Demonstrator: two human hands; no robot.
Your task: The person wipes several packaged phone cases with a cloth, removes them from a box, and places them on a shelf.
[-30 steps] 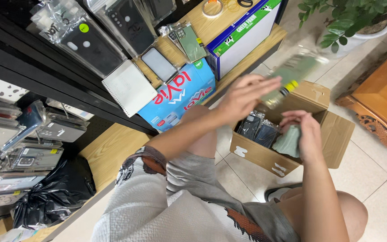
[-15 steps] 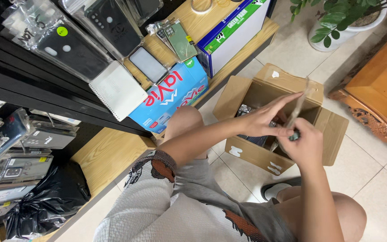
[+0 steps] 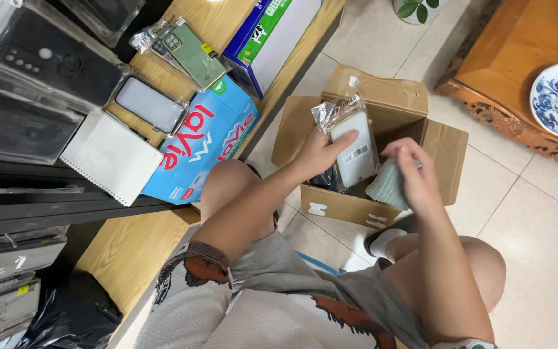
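Pale tiled floor (image 3: 537, 213), wooden shelf (image 3: 130, 258) on the left stacked with phone cases and a blue carton (image 3: 195, 148). Open cardboard box (image 3: 444, 155) on the floor between the knees. Half a second back both hands met low over the box around a case held edge-on; now left hand (image 3: 318, 155) lifted, thumb and fingers pinched on a bagged pale phone case (image 3: 354, 155) turned flat side to the camera, above the box. Right hand (image 3: 411, 174) down inside, fingers curled on a grey-green case (image 3: 389, 184). Looks like sorting, one checked, next being picked.
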